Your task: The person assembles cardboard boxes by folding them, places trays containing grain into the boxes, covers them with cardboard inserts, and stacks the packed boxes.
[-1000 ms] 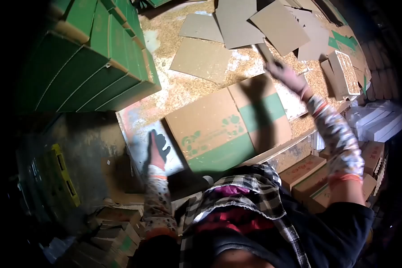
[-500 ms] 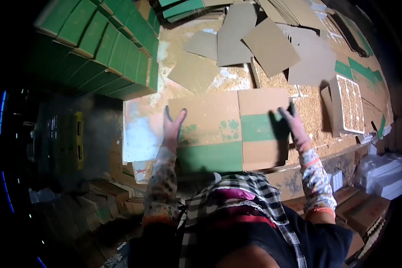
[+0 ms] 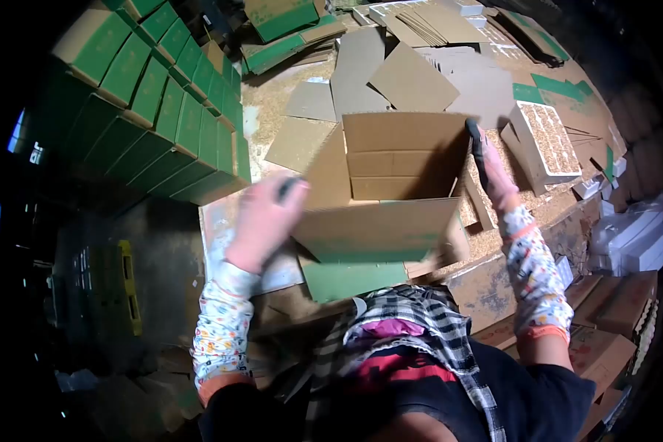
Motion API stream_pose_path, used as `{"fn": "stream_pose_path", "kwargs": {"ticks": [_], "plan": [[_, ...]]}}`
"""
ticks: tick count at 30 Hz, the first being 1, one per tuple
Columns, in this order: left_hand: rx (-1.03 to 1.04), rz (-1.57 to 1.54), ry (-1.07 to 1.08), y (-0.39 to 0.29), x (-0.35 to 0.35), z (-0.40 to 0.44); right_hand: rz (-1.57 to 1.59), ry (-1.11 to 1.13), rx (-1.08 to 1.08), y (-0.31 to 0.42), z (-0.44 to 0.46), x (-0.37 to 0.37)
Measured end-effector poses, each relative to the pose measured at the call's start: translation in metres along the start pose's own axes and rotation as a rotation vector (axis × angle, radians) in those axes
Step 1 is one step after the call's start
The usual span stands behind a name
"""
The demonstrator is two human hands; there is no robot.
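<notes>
Since the last frame the cardboard carton has gone from lying flat to opened out, its inside now showing btwn the hands.

Nearest, below both hands: checked apron on the person, then a green flap under the carton's front wall.

L hand is at the carton's L side, blurred, fingers partly bent; can't tell if it grips. R hand is open, fingers straight, up along the carton's R side. Narrow cardboard strip just L of R hand's wrist. Desk shows bare just L of L hand.

R of R hand, well apart: plastic-wrapped white bundle. Nearer it, a bit beyond: white tray w/ sawdust-like bits. Beyond both hands: loose cardboard sheets. Beyond L hand, to its L: stacked green-brown cartons.
</notes>
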State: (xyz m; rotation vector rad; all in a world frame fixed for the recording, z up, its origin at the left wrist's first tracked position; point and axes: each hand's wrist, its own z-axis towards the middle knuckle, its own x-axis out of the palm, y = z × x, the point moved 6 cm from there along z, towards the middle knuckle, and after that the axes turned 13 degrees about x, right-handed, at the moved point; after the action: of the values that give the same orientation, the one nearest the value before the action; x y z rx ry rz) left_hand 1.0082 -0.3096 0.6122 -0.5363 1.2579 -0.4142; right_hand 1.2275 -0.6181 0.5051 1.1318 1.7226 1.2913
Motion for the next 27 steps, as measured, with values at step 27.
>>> {"fn": "stream_pose_path", "kwargs": {"ticks": [27], "plan": [[-0.339,-1.028,0.263,0.059,0.142,-0.041,-0.676,0.123,-0.572,-0.057,-0.067,0.016]]}}
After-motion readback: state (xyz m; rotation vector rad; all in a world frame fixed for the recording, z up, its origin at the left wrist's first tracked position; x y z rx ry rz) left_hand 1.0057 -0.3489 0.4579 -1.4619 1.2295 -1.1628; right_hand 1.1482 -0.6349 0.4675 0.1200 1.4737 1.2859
